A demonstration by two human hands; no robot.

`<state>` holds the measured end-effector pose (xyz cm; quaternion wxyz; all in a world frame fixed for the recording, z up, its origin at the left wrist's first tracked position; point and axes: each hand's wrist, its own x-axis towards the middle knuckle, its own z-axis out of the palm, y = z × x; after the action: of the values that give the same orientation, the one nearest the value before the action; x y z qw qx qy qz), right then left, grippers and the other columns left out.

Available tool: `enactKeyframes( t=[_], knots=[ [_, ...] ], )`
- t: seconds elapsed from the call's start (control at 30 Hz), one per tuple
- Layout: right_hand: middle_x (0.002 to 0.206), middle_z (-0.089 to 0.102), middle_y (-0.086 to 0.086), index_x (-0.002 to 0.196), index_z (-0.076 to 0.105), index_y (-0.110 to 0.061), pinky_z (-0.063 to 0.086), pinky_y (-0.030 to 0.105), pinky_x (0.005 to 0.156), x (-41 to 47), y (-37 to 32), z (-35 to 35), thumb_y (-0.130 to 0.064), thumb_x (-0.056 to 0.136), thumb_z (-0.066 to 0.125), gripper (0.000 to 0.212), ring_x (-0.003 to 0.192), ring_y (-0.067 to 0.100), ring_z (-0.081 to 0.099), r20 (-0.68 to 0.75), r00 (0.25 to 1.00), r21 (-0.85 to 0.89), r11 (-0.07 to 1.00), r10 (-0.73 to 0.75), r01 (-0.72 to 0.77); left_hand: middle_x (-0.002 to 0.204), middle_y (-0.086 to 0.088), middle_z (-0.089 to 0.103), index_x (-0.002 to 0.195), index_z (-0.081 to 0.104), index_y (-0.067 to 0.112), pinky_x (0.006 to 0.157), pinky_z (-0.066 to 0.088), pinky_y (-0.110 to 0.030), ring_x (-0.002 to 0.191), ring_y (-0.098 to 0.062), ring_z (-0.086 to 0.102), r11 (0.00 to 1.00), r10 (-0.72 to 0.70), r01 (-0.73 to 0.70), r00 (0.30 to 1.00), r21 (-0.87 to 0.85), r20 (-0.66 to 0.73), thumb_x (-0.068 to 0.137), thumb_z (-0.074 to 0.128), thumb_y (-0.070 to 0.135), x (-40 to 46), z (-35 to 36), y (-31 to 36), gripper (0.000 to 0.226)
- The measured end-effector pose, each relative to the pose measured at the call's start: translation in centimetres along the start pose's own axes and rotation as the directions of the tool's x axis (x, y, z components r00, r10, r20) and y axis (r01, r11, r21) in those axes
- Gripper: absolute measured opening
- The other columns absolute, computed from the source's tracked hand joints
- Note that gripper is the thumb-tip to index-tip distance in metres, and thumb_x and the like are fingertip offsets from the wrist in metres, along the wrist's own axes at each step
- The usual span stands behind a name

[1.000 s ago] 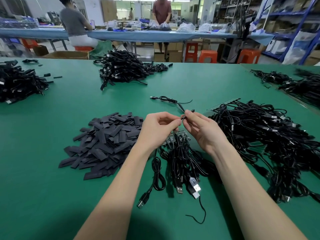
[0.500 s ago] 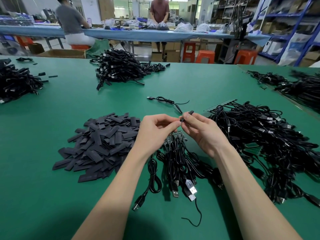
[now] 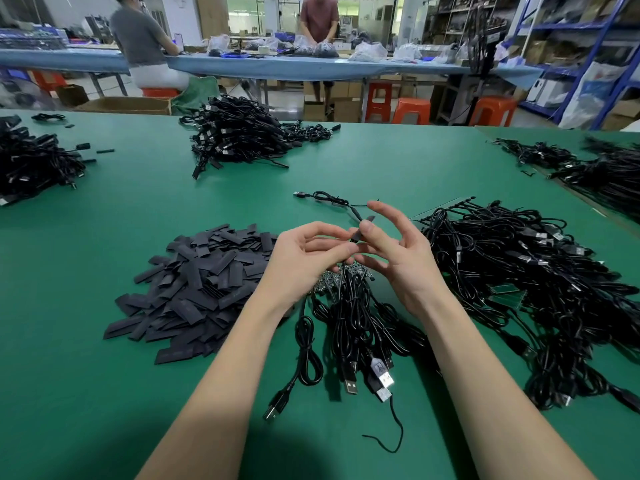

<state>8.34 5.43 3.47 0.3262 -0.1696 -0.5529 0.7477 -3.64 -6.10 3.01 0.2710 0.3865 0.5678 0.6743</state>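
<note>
Over the green table point(image 3: 104, 393), my left hand point(image 3: 304, 254) and my right hand point(image 3: 398, 258) meet at a small black sleeve piece point(image 3: 367, 220). The right thumb and a finger pinch the sleeve; the right's other fingers spread upward. The left fingertips pinch the thin black cable just below it. Beneath the hands lies a bundle of black USB cables point(image 3: 349, 327) joined to a small green circuit strip point(image 3: 332, 278). A pile of flat black sleeve pieces point(image 3: 197, 282) lies to the left.
A large heap of black cables point(image 3: 540, 282) fills the right side. One loose cable point(image 3: 325, 197) lies beyond the hands. More cable heaps sit at far centre point(image 3: 242, 136), far left point(image 3: 31, 164) and far right point(image 3: 602, 168). Two people work at a blue table point(image 3: 311, 65) behind.
Both hands rose slightly with the cable end. The right hand's fingers, curled before, have spread open upward while it keeps its pinch on the sleeve.
</note>
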Motion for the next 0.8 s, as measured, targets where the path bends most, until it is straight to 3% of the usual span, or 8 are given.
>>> enactKeyframes(
  t=[0.17, 0.57, 0.7, 0.8],
  knots=[
    [0.102, 0.077, 0.012, 0.111, 0.075, -0.024, 0.058, 0.024, 0.073, -0.4, 0.0, 0.6, -0.027, 0.082, 0.075, 0.029, 0.084, 0.019, 0.073, -0.029, 0.999, 0.067, 0.997, -0.039, 0.041, 0.083, -0.013, 0.077, 0.093, 0.074, 0.011, 0.063, 0.053, -0.018, 0.073, -0.014, 0.072, 0.999, -0.004, 0.003, 1.0, -0.039, -0.011, 0.082, 0.079, 0.005, 0.0, 0.2, -0.1, 0.014],
    [0.096, 0.077, 0.011, 0.108, 0.076, -0.021, 0.057, 0.022, 0.071, -0.2, 0.9, 0.8, -0.025, 0.079, 0.077, 0.029, 0.079, 0.016, 0.073, 0.005, 0.999, 0.152, 0.988, 0.04, -0.04, 0.08, -0.014, 0.077, 0.089, 0.071, 0.007, 0.062, 0.054, -0.019, 0.069, -0.015, 0.073, 1.0, -0.006, 0.006, 1.0, -0.011, -0.028, 0.081, 0.08, 0.005, 0.0, -0.4, -0.2, 0.013],
    [0.104, 0.076, 0.011, 0.125, 0.067, -0.022, 0.058, 0.024, 0.075, 0.1, 0.7, 0.4, -0.028, 0.081, 0.075, 0.045, 0.088, 0.019, 0.074, 0.068, 0.995, 0.121, 0.99, 0.067, -0.075, 0.08, -0.012, 0.077, 0.091, 0.071, 0.007, 0.061, 0.053, -0.018, 0.068, -0.013, 0.071, 0.999, -0.018, 0.015, 0.998, -0.043, -0.067, 0.083, 0.079, 0.006, 0.1, -0.2, -0.1, 0.011],
    [0.113, 0.076, 0.01, 0.133, 0.056, -0.025, 0.057, 0.026, 0.072, 0.1, -0.4, -0.1, -0.041, 0.079, 0.075, 0.059, 0.087, 0.017, 0.074, 0.098, 0.977, -0.072, 0.98, 0.191, -0.184, 0.077, -0.009, 0.076, 0.093, 0.07, 0.006, 0.062, 0.053, -0.017, 0.068, -0.012, 0.07, 0.99, -0.043, 0.021, 0.987, -0.14, -0.153, 0.084, 0.078, 0.008, 0.4, -0.2, 0.2, 0.012]
  ],
)
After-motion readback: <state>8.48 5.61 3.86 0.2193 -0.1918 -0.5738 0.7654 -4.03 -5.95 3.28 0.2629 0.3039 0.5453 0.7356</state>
